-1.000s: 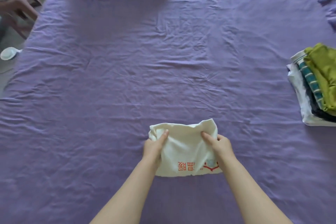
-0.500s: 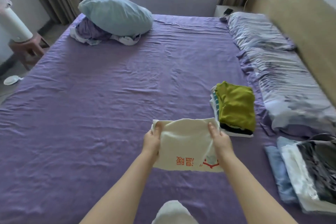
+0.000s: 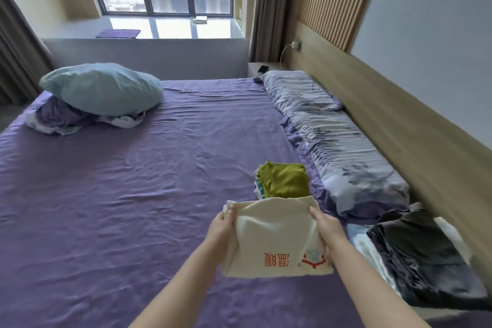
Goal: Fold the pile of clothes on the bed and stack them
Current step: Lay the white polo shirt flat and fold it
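Blue pillow (image 3: 102,88) far left on bed (image 3: 133,194), atop crumpled purple-white bedding (image 3: 61,118). My left hand (image 3: 221,229) grips left edge of folded cream garment (image 3: 277,239), thumb on top. Garment lifted off purple sheet, red print near lower edge, its far edge overlapping near side of stack (image 3: 282,181) with olive-green piece on top. My right hand (image 3: 328,229) grips right edge, fingers curled under. Far right: dark and white folded clothes (image 3: 418,253); striped pillows (image 3: 332,136) along headboard.
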### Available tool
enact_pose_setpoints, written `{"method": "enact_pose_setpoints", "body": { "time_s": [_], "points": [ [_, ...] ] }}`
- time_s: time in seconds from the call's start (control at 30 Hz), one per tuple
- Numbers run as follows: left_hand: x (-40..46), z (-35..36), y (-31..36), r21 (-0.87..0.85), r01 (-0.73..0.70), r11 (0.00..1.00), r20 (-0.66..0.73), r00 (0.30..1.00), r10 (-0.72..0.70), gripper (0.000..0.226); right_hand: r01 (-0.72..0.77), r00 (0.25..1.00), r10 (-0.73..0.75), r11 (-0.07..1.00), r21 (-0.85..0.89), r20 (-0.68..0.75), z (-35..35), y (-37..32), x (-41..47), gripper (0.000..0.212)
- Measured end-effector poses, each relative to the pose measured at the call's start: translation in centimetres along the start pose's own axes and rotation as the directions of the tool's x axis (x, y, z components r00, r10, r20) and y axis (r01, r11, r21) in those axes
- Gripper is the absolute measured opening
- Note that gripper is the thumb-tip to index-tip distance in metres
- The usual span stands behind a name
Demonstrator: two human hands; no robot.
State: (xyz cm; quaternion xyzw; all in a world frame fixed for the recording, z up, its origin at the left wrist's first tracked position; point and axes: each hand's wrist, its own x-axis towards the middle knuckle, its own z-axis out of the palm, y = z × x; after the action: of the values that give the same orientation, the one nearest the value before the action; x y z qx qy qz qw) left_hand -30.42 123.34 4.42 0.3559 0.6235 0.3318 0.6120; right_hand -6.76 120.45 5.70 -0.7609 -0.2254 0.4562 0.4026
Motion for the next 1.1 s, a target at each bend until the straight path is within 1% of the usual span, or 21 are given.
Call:
{"method": "enact_pose_setpoints", "body": {
  "time_s": [0.1,0.2,0.27,0.37,0.47,0.57,0.67,0.77,0.83,0.9,0.93,0.97,1.0,1.03,1.07,1.1],
  "points": [
    [1.3,2.3,0.9,-0.01,0.023,1.0,0.004,1.0,-0.022,0.039,-0.04,0.999,0.04,0.999,-0.017,0.005,-1.9,-0.7,2.4,0.028],
    [3.4,5.0,1.8,-0.005,0.037,0.999,0.005,0.999,-0.036,0.031,-0.052,0.998,0.054,0.998,-0.03,0.045,-3.6,-1.6,5.8,0.025],
    [5.4,6.9,2.4,0.008,0.03,1.0,-0.026,0.999,-0.03,0.033,-0.049,0.995,0.052,0.998,-0.033,0.084,-4.4,-2.3,8.7,0.023],
    [8.5,10.2,2.6,0.005,0.03,1.0,-0.127,0.991,-0.029,0.037,-0.031,0.99,0.039,0.997,-0.064,0.134,-5.1,-2.6,14.1,0.026],
    [11.8,13.0,2.4,0.041,0.102,0.994,-0.205,0.974,-0.092,0.046,-0.021,0.986,0.042,0.991,-0.13,0.163,-5.0,-2.8,18.9,0.029],
    [14.6,15.1,2.4,0.061,0.154,0.986,-0.253,0.958,-0.134,0.05,-0.022,0.976,0.058,0.985,-0.169,0.211,-4.7,-2.7,22.9,0.025],
    [16.8,16.5,3.0,0.077,0.184,0.98,-0.216,0.963,-0.164,0.044,0.001,0.971,0.047,0.98,-0.198,0.235,-4.4,-2.6,25.8,0.022],
    [19.5,17.5,3.8,0.073,0.164,0.984,-0.171,0.974,-0.15,0.044,0.043,0.982,-0.008,0.982,-0.185,0.189,-4.1,-2.6,28.4,0.023],
    [21.8,18.1,3.9,0.101,0.143,0.984,-0.189,0.974,-0.122,0.041,0.054,0.986,-0.03,0.988,-0.145,0.163,-3.7,-2.4,30.4,0.021],
    [24.1,18.3,3.2,0.128,0.141,0.982,-0.197,0.974,-0.114,0.035,0.057,0.984,-0.031,0.988,-0.142,0.175,-3.1,-1.7,32.3,0.019],
    [25.2,18.3,2.5,0.136,0.16,0.978,-0.171,0.976,-0.136,0.037,0.054,0.978,-0.017,0.982,-0.179,0.206,-2.6,-1.0,33.1,0.02],
    [26.1,18.4,1.7,0.153,0.189,0.97,-0.133,0.976,-0.17,0.045,0.043,0.969,0.013,0.974,-0.224,0.246,-2.1,-0.1,33.8,0.023],
    [26.9,18.5,0.7,0.196,0.232,0.953,-0.099,0.971,-0.216,0.059,0.021,0.958,0.057,0.964,-0.264,0.283,-1.5,1.0,34.4,0.031],
    [27.7,18.6,-0.4,0.269,0.276,0.923,-0.088,0.961,-0.262,0.079,-0.014,0.946,0.107,0.957,-0.291,0.305,-0.8,2.0,35.0,0.042],
    [28.3,18.8,-1.4,0.347,0.317,0.882,-0.097,0.948,-0.303,0.096,-0.046,0.94,0.145,0.951,-0.305,0.31,-0.3,2.7,35.4,0.051],
    [29.0,19.1,-2.2,0.387,0.339,0.858,-0.106,0.94,-0.324,0.109,-0.06,0.94,0.157,0.951,-0.305,0.304,0.3,3.3,35.8,0.055]
  ]
}}
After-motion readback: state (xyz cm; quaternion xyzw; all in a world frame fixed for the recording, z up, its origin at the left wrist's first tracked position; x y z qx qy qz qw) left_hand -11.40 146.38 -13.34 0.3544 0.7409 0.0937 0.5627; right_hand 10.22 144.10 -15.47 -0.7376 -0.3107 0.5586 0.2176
